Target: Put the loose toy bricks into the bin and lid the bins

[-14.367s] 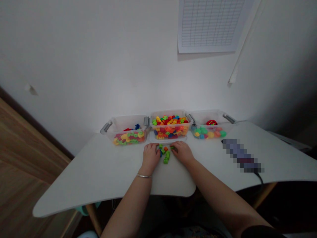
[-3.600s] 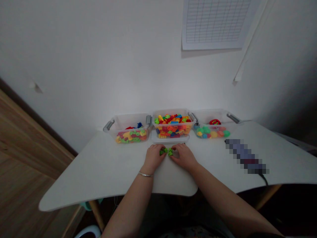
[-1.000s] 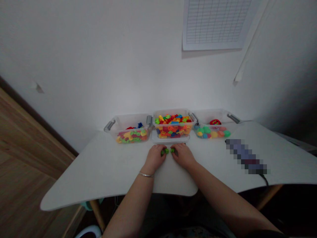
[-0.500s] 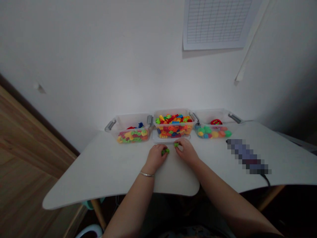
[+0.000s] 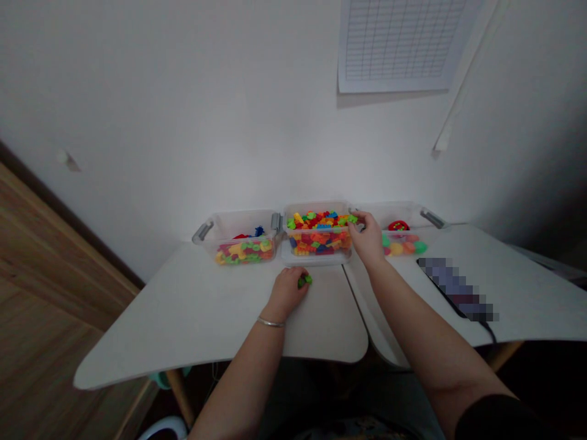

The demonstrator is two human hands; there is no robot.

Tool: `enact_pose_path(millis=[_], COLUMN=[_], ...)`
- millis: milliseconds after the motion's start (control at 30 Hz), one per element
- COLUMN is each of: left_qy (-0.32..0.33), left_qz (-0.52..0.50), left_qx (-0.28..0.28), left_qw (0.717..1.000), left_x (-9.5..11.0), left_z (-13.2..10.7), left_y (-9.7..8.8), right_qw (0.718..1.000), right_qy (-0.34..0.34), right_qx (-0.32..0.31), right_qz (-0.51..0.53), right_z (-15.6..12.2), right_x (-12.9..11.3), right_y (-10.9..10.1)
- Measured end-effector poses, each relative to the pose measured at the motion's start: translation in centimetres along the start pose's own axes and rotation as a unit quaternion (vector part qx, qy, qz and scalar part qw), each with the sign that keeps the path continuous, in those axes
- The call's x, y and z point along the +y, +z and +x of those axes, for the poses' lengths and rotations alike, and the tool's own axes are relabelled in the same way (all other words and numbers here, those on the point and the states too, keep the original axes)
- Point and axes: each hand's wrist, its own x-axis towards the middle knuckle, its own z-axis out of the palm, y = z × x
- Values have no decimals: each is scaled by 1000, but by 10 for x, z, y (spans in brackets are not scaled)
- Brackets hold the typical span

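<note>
A pixelated object (image 5: 454,290) with a black cord (image 5: 487,329) lies on the right of the white surface (image 5: 183,318). Three clear plastic bins stand along its far edge, with bricks in the left bin (image 5: 238,223) and middle bin (image 5: 316,238) and round pieces in the right bin (image 5: 403,214), partly blocked by the right hand (image 5: 367,238). A green brick (image 5: 352,218) is pinched in that hand's closed grip at the middle bin's right rim, and small green bricks (image 5: 305,280) are held in the closed grip of the left hand (image 5: 287,292) on the surface.
</note>
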Motion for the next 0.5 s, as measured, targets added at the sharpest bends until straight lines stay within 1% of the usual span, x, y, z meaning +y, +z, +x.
enact_pose_path(millis=[100,200,300,367,433,467,500], left_qy=[2,2,-1,-2,-1,0,0], left_qz=[-1,-3,-4,-3,0,1,4], left_qx=[7,5,3,4,6,5,4], left_qw=[1000,1000,1000,1000,1000,1000,1000], left_x=[-1,-1,-1,-1,-1,-1,-1], left_z=[0,0,0,1,1,1,1], left_y=[1,1,1,1,2,2,2], right_qw=[999,996,991,987,982,979,975], right_qy=[-6,-37,-75,-114,-157,-174,-191], right_qx=[-10,-19,-29,-32,-39,-48,-73], right_qz=[-34,-81,-107,-110,-101,-92,-82], right_z=[1,0,-5,-14,-30,-40,-51], right_x=[5,7,4,-3,-13,-18,-23], right_y=[7,9,6,4,2,2,3])
